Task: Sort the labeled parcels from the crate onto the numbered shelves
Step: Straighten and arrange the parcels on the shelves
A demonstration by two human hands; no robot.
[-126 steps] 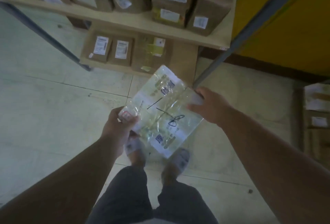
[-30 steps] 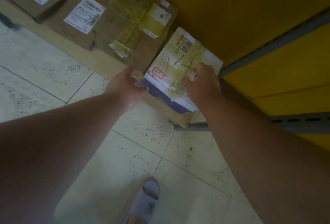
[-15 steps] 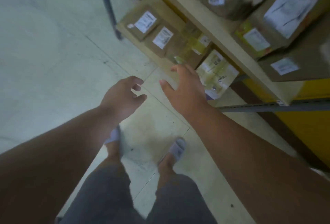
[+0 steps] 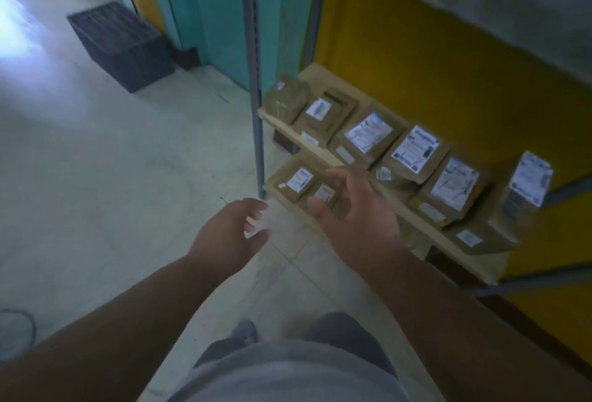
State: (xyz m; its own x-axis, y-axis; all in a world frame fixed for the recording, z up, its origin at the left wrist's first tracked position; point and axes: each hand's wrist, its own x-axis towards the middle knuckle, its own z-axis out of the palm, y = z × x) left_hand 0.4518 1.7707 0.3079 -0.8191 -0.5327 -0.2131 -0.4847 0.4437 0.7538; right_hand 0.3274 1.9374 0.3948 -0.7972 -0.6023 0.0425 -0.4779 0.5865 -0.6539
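My left hand (image 4: 229,236) hovers empty over the floor, fingers loosely curled and apart. To its right my right hand (image 4: 355,214) is raised with fingers spread, holding nothing, in front of the low bottom shelf (image 4: 277,195). Two small brown labeled parcels (image 4: 296,182) lie on that shelf just beyond my right fingers. The wooden shelf above (image 4: 315,147) carries several brown parcels with white labels (image 4: 368,135). A dark plastic crate (image 4: 123,46) stands on the floor at the far left, well away from both hands. The parcel I was carrying is hidden behind my right arm.
A grey metal rack upright (image 4: 256,81) rises between the floor area and the shelves. Behind the shelves is a yellow wall (image 4: 432,65), with teal panels (image 4: 217,1) to its left. Pale tiled floor (image 4: 112,177) spreads to the left. The view is motion-blurred.
Both hands let go of the taped white parcel on the bottom shelf and drew back empty. My view has swung up and left, bringing the dark crate into sight.
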